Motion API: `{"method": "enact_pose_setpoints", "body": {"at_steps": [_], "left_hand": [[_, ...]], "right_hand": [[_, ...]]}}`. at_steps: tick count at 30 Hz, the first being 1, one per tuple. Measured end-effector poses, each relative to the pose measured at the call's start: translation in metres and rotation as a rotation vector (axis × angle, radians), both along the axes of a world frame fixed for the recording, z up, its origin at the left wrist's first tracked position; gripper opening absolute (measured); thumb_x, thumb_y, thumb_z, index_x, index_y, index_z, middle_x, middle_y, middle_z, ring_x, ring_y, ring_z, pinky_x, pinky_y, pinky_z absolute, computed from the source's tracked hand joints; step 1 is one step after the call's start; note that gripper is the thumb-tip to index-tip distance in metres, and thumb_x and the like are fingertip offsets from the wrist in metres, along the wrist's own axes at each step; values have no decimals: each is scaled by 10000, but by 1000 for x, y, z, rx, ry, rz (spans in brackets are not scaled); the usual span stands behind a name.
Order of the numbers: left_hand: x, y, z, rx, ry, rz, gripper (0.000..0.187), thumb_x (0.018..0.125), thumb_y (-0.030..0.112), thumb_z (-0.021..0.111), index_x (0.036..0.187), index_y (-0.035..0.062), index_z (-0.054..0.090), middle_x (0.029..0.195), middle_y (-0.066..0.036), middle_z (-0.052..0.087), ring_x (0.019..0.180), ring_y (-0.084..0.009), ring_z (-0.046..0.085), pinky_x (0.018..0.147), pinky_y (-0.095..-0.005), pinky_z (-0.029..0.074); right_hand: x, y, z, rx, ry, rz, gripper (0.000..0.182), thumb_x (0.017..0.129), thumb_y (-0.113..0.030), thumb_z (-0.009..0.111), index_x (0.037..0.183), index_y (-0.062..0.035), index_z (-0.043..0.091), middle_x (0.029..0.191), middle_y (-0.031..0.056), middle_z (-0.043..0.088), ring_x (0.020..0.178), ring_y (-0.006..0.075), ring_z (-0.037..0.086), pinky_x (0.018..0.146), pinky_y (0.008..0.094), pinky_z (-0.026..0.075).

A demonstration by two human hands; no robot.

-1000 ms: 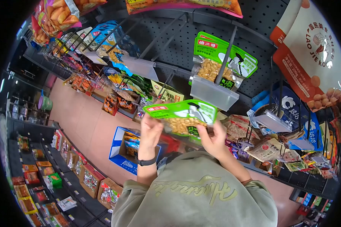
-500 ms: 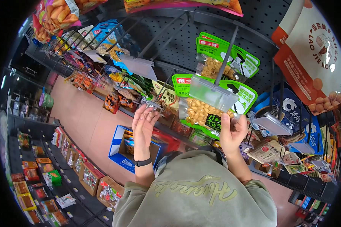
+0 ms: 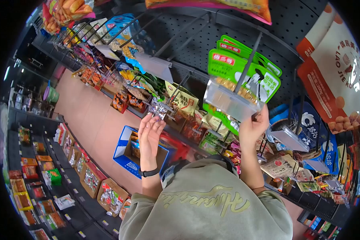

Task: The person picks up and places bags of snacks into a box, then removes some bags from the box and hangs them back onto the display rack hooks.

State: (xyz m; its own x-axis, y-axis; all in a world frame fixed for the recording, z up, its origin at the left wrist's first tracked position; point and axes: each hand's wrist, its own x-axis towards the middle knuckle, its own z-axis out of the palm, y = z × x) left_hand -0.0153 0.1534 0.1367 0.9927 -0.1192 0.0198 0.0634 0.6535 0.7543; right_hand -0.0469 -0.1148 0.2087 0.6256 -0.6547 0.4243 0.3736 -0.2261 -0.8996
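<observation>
My right hand [image 3: 253,127] is closed at the lower right edge of a green snack bag [image 3: 252,76] with a clear window onto pale yellow nuts. This bag hangs on a dark metal hook [image 3: 250,60], and a clear price-tag holder [image 3: 232,100] covers its middle. More green bags [image 3: 230,46] of the same kind hang behind it. My left hand [image 3: 150,136], with a dark band at the wrist, is raised to the left, its fingers loosely bent and apart. Its fingertips are just below a shiny clear piece [image 3: 159,109] at a hook's end.
Blue snack bags [image 3: 308,120] hang at right, below a large red-and-white bag [image 3: 332,72]. A cream bag [image 3: 182,100] hangs between my hands. On the floor stands a blue open carton [image 3: 126,160]. Low shelves [image 3: 64,188] with packets line the aisle's left side.
The green bag has moved up and back along the hook towards the others, now behind the tag holder. My right hand followed, up and slightly right. My left hand has barely moved.
</observation>
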Motion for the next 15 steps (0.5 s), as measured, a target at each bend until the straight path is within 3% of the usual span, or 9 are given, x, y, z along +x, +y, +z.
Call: {"method": "enact_pose_setpoints", "body": {"at_steps": [2, 5, 7, 8, 10, 11, 13, 14, 15], "left_hand": [[-7, 2, -2, -12, 10, 35, 381, 874, 193, 525, 1200, 20, 428, 1077, -109, 537, 994, -265, 536, 934, -423, 415], [-21, 13, -8, -35, 69, 147, 324, 889, 140, 498, 1174, -6, 450, 1063, -146, 562, 953, -271, 573, 903, -417, 438], [-31, 28, -13, -32, 101, 228, 312, 884, 133, 507, 1160, -6, 463, 1044, -138, 565, 935, -253, 579, 874, -400, 460], [-36, 40, -16, -15, 124, 279, 307, 883, 132, 508, 1155, -6, 467, 1038, -136, 565, 932, -247, 580, 867, -395, 465], [-45, 66, -27, 19, 181, 414, 282, 880, 123, 508, 1130, -6, 483, 1029, -126, 567, 918, -228, 584, 841, -367, 481], [-51, 80, -30, 49, 261, 502, 269, 880, 118, 507, 1121, 0, 491, 1014, -112, 575, 899, -213, 590, 835, -358, 484], [-62, 114, -52, 148, 370, 633, 269, 877, 125, 517, 1122, 14, 497, 1004, -100, 583, 881, -201, 595, 820, -336, 488], [-68, 132, -67, 218, 432, 687, 249, 872, 126, 523, 1101, 27, 523, 989, -89, 599, 870, -175, 592, 773, -297, 485], [-78, 148, -84, 350, 482, 735, 249, 872, 139, 523, 1097, 33, 528, 992, -84, 603, 866, -168, 590, 762, -286, 479]], "right_hand": [[17, -4, 0, 7, -37, -55, 108, 861, -96, 582, 912, -1, 573, 625, -74, 477, 538, -24, 351, 468, 165, 230], [32, -19, -11, -144, 17, -144, 121, 866, -114, 582, 882, 6, 572, 654, -41, 532, 558, 3, 400, 484, 171, 278], [36, -8, -7, -114, -111, -137, 136, 865, -90, 574, 939, 21, 553, 662, -18, 546, 562, 27, 431, 497, 190, 329], [31, -2, -10, -107, 19, -160, 153, 863, -78, 570, 958, 39, 545, 749, 30, 557, 654, 82, 474, 611, 244, 385], [28, 0, -34, -211, -77, -157, 204, 852, -22, 558, 1036, 56, 515, 926, 115, 583, 814, 160, 529, 800, 320, 431], [28, 2, -50, -284, -96, -191, 311, 846, 32, 533, 1141, 57, 439, 1005, 130, 562, 842, 169, 522, 784, 306, 426], [24, 17, -63, -148, -183, -78, 459, 839, 70, 509, 1250, 51, 304, 1093, 139, 518, 882, 181, 520, 770, 299, 426], [21, 21, -67, -239, -157, -35, 607, 834, 99, 478, 1333, 34, 137, 1199, 165, 435, 973, 180, 488, 803, 295, 409], [17, 29, -74, -194, -146, 12, 669, 829, 96, 475, 1358, 27, 70, 1330, 210, 282, 1173, 229, 375, 942, 342, 346]]}}
